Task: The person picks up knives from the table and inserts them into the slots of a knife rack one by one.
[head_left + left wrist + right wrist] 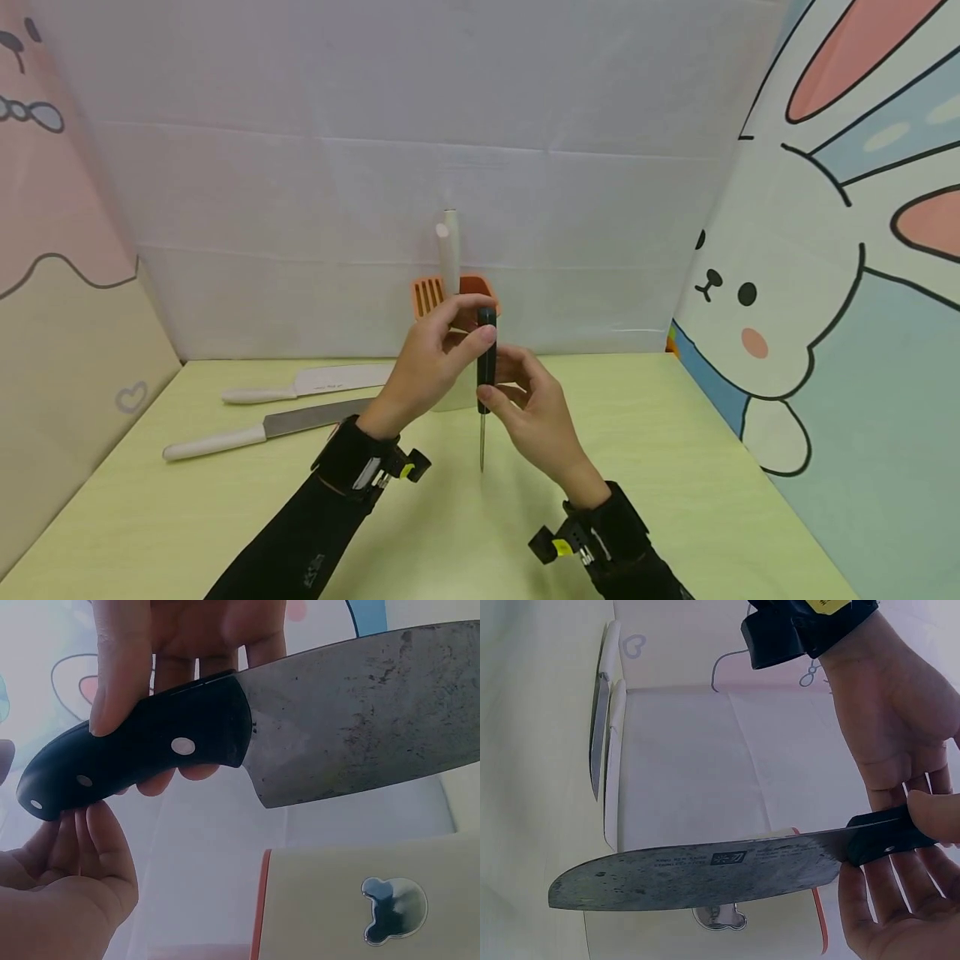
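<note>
Both of my hands hold a black-handled kitchen knife [487, 367], its blade pointing down and seen nearly edge-on in the head view. My left hand [433, 364] grips the butt end of the handle. Nearer the blade, my right hand [534, 415] pinches the handle between thumb and fingers. The left wrist view shows the broad, stained blade [360, 712] and the riveted handle [142, 742]. Behind it stands a cream holder [322, 900] with an orange-red edge and a shiny bear-shaped emblem [396, 909]. My hands mostly hide this holder in the head view.
On the left of the table [660, 483] lie two white-handled knives, a wide one [330, 380] behind a narrower one [300, 422]. Orange utensil heads [427, 294] and white handles [450, 250] rise behind my hands. A white sheet [300, 183] backs the table.
</note>
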`<act>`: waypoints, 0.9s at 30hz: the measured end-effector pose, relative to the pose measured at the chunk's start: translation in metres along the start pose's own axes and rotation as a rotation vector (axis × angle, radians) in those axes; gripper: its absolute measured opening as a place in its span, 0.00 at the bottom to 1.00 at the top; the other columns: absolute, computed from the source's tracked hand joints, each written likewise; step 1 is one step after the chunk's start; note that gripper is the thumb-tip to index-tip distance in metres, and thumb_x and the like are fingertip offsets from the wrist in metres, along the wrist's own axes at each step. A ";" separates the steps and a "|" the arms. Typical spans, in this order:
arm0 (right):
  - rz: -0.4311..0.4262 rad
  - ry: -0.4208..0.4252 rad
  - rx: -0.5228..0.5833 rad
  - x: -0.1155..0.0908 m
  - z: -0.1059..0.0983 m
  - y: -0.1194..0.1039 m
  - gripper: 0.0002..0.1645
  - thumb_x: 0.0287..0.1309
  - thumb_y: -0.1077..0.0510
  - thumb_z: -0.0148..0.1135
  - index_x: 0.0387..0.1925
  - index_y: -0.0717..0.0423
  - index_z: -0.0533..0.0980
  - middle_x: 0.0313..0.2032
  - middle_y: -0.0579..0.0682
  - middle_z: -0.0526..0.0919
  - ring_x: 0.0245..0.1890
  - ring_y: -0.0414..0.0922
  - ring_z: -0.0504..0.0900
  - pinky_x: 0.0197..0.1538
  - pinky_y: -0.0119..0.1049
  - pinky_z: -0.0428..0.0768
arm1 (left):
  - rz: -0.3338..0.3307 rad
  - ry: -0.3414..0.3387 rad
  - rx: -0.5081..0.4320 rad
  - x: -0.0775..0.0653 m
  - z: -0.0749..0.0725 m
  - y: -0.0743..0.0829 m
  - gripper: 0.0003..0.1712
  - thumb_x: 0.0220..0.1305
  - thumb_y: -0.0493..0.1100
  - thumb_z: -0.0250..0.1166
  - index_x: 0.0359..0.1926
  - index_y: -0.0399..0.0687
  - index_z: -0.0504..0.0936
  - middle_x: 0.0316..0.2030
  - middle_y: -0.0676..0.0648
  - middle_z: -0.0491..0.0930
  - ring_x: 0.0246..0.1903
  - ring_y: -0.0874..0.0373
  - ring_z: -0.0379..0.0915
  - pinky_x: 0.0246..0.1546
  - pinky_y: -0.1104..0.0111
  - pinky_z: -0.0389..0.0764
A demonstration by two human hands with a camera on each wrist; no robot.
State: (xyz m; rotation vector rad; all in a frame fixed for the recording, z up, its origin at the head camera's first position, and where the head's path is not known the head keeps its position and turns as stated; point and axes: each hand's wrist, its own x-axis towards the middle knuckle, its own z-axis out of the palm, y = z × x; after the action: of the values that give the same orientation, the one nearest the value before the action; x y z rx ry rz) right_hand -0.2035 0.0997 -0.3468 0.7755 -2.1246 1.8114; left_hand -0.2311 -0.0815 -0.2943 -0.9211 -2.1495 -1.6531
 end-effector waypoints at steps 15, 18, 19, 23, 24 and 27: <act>-0.023 0.007 -0.016 0.002 0.000 0.001 0.28 0.69 0.68 0.68 0.67 0.60 0.73 0.53 0.57 0.82 0.53 0.52 0.84 0.60 0.48 0.85 | -0.060 0.038 -0.018 -0.003 0.005 -0.004 0.21 0.75 0.44 0.68 0.65 0.47 0.78 0.49 0.45 0.83 0.51 0.54 0.80 0.60 0.56 0.82; -0.025 0.011 -0.014 0.002 0.000 0.002 0.28 0.69 0.69 0.68 0.67 0.60 0.73 0.53 0.57 0.82 0.53 0.52 0.85 0.60 0.44 0.85 | -0.067 0.040 -0.022 -0.004 0.006 -0.004 0.19 0.76 0.44 0.67 0.63 0.45 0.79 0.48 0.45 0.83 0.50 0.53 0.80 0.59 0.56 0.82; -0.024 0.012 -0.012 0.002 0.000 0.002 0.28 0.69 0.69 0.68 0.67 0.60 0.73 0.53 0.57 0.82 0.53 0.52 0.84 0.60 0.43 0.85 | -0.069 0.041 -0.023 -0.004 0.006 -0.004 0.18 0.76 0.44 0.67 0.62 0.44 0.79 0.48 0.45 0.83 0.50 0.53 0.79 0.59 0.56 0.82; -0.027 0.013 -0.005 0.002 0.000 0.002 0.28 0.69 0.69 0.68 0.67 0.60 0.73 0.53 0.57 0.82 0.53 0.52 0.84 0.60 0.41 0.85 | -0.073 0.040 -0.022 -0.005 0.007 -0.005 0.18 0.76 0.44 0.67 0.61 0.44 0.79 0.47 0.45 0.82 0.49 0.53 0.79 0.59 0.56 0.82; -0.028 0.013 -0.004 0.002 0.000 0.002 0.28 0.69 0.69 0.68 0.67 0.59 0.73 0.53 0.57 0.82 0.53 0.52 0.84 0.60 0.40 0.85 | -0.073 0.040 -0.021 -0.005 0.007 -0.005 0.18 0.76 0.44 0.67 0.61 0.44 0.80 0.47 0.45 0.82 0.49 0.53 0.79 0.59 0.56 0.82; -0.033 0.014 -0.003 0.002 0.000 0.002 0.28 0.69 0.69 0.68 0.68 0.60 0.73 0.53 0.57 0.82 0.53 0.52 0.85 0.61 0.40 0.85 | -0.069 0.040 -0.016 -0.004 0.006 -0.005 0.18 0.76 0.44 0.67 0.61 0.44 0.80 0.47 0.45 0.82 0.49 0.53 0.79 0.59 0.57 0.83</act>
State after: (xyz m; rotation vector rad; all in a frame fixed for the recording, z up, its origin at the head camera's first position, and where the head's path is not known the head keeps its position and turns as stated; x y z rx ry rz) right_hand -0.2064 0.0993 -0.3474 0.7902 -2.0935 1.7910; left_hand -0.2302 -0.0777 -0.3030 -0.8199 -2.1675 -1.7078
